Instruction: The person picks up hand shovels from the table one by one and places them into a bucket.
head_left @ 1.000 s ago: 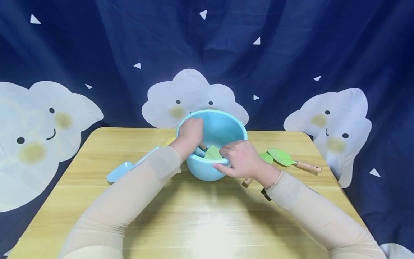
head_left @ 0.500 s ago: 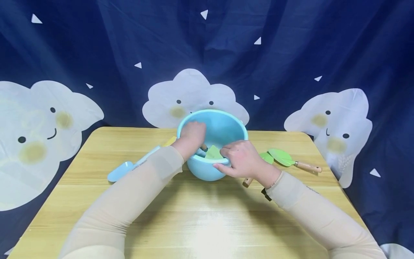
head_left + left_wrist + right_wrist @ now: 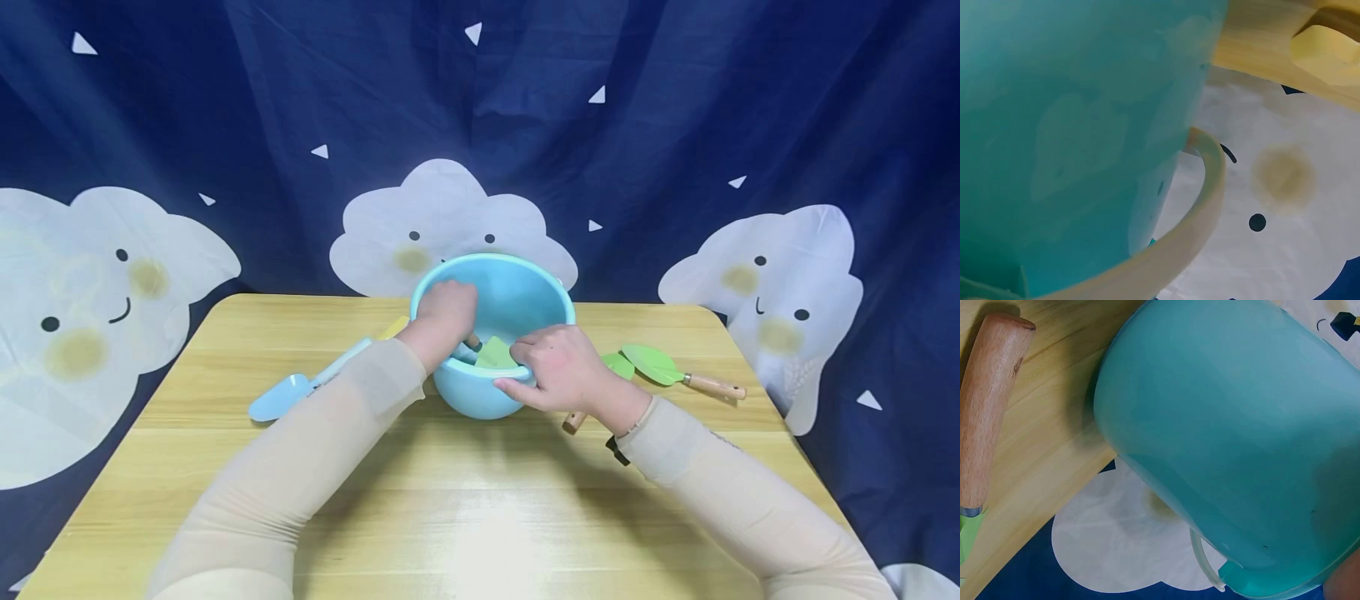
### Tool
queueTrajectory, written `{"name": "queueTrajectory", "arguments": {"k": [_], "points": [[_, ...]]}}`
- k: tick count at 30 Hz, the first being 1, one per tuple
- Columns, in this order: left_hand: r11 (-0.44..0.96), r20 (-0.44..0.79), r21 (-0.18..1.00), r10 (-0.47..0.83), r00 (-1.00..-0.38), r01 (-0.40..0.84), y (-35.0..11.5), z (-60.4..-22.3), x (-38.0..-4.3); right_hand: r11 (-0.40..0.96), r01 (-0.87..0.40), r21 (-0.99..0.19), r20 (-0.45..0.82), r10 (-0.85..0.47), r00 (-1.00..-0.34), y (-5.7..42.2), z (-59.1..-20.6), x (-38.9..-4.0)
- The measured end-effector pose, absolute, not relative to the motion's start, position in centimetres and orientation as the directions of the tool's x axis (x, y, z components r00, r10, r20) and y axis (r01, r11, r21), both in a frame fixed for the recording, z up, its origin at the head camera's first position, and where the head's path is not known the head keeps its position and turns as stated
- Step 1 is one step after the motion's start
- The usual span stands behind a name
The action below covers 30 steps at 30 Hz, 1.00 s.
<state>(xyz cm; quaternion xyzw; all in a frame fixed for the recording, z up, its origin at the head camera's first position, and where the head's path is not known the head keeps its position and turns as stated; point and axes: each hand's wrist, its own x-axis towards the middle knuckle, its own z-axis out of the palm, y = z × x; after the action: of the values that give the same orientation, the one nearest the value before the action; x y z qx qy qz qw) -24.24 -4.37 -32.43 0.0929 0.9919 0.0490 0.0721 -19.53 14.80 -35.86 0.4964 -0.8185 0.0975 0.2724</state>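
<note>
A light blue bucket (image 3: 480, 396) stands on the table, its mouth tilted toward me. My right hand (image 3: 558, 367) grips its near right rim, thumb outside and fingers over the edge. My left hand (image 3: 447, 310) reaches inside at the left, fingers curled, holding a small tool by its wooden handle (image 3: 472, 342); the fingertips are hidden. The tool's pale green blade (image 3: 494, 353) lies low in the bucket. In the left wrist view the bucket's wall (image 3: 1085, 125) and pale carrying handle (image 3: 1210, 181) fill much of the picture.
On the right lie two green trowels with wooden handles: one trowel (image 3: 651, 365) points right, another's handle (image 3: 573, 422) shows below my right hand. To the left are a light blue scoop (image 3: 281, 397) and a yellow piece (image 3: 393, 327). A cloud-patterned curtain (image 3: 637, 167) hangs behind.
My left hand has lowered slightly into the bucket and then stayed there. The right hand and bucket have stayed in place.
</note>
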Motion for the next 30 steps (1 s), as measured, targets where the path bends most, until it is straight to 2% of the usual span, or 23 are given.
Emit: {"name": "queueTrajectory", "arguments": {"k": [6,18,30], "points": [[0.969,-0.111,0.182,0.186,-0.976,0.164,-4.5,-32.4,-24.4,0.486,-0.867,0.107,0.544,-0.758,-0.358,14.8,-36.0,-19.5],[0.863,-0.023,0.472,0.216,-0.976,0.18,-7.2,-30.0,-24.0,0.489,-0.864,0.122,0.536,-0.765,-0.357,14.8,-35.7,-19.5],[0.821,0.12,0.523,0.194,-0.974,0.228,-10.6,-29.4,-22.6,0.489,-0.865,0.112,0.527,-0.767,-0.365,14.9,-35.6,-19.4]]}}
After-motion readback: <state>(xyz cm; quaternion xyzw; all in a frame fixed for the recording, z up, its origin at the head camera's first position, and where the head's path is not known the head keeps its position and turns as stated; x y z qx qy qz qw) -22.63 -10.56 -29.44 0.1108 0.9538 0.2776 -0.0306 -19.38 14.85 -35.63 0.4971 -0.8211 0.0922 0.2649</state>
